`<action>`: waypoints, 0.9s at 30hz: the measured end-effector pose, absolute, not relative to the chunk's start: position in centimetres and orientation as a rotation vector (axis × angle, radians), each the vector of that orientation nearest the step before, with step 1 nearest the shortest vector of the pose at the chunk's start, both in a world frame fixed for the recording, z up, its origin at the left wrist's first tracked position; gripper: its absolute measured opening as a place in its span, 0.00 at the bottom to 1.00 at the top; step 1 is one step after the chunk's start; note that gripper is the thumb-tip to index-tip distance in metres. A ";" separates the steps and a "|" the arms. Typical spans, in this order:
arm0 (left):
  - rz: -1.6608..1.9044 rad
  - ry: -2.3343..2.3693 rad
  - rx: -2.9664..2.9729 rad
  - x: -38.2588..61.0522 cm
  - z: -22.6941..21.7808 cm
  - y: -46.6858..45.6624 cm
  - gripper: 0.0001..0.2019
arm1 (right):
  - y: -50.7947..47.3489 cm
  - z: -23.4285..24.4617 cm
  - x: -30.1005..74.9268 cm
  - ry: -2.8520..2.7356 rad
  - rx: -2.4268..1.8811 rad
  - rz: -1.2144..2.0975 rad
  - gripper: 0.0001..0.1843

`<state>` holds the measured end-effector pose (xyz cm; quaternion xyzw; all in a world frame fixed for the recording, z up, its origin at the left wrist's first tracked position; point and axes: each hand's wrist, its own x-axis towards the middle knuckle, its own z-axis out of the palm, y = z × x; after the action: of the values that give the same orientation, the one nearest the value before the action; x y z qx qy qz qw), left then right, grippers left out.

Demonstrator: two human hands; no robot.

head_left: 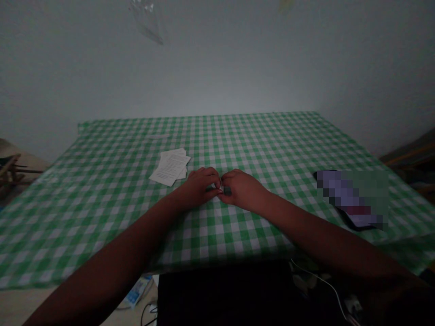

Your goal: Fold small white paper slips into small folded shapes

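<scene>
So both hands are resting low over the checkered tablecloth (217, 235), left hand (201, 186) and right hand (239, 189) facing each other with fingers bent and nearly meeting. A tiny pale bit (222, 186) is showing right between the fingertips, mostly hidden. The finger gaps are looking narrow, but honestly I can't tell if either hand is really gripping it or just touching it.

Papers (171, 166) are lying fanned out just beyond the left fingers, and what's looking like a phone (346, 199), blurred out, is sitting well off past the right ones.

My guess at the risk: something that small could be slipping out if the two sides are pulling unevenly, and a careless left knuckle could be nudging those papers, since they're lying so near.
</scene>
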<state>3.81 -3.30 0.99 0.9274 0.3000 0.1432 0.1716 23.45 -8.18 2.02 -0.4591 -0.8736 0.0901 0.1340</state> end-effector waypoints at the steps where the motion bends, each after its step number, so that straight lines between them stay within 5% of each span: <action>1: 0.402 0.842 2.631 3.8 1.0 -3.2 0.05 | -8.2 2.0 23.4 -2.530 -1.343 0.244 0.10; 27: 0.376 0.759 2.641 3.4 1.3 -2.7 0.08 | -7.7 1.5 23.4 -2.480 -1.387 0.157 0.11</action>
<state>3.42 -2.70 1.32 0.9362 0.2691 0.1331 0.1829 23.43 -7.70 1.54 -0.4820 -0.8620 0.0545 0.1475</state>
